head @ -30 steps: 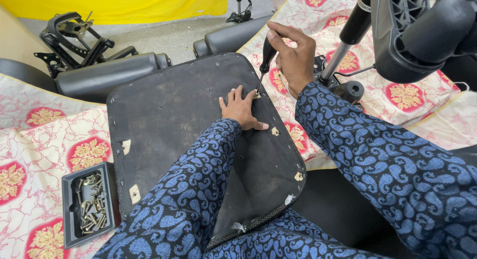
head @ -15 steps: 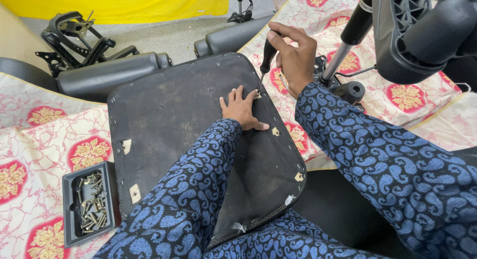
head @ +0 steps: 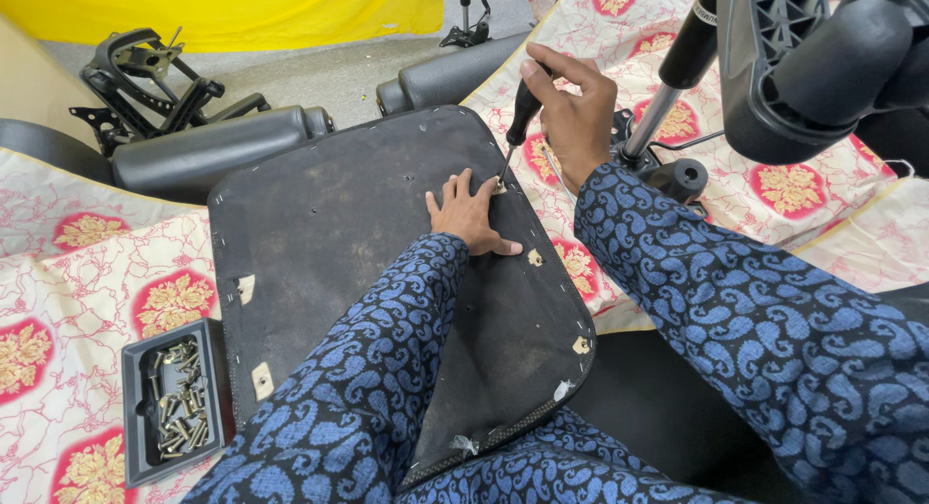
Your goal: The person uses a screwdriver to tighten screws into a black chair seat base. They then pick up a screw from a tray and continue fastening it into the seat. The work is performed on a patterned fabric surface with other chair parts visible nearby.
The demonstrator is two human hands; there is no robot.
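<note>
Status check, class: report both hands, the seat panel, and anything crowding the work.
Left hand flat on black seat panel. Right hand grips screwdriver, tip at panel's edge. Chair gas cylinder close beside right hand.

Lighting is bright, even and diffuse, apparently from overhead. Shadows are soft and short beneath the left hand (head: 471,214) on the seat panel (head: 339,233). No glare noted. Focus is sharp centrally; wide-angle stretching shows toward the edges.

Screwdriver on chair seat underside
Black-handled screwdriver (head: 516,125) tilted, tip down at the right edge of the black, dusty seat panel (head: 358,243), which lies flat, underside up, on patterned cloth.
</note>
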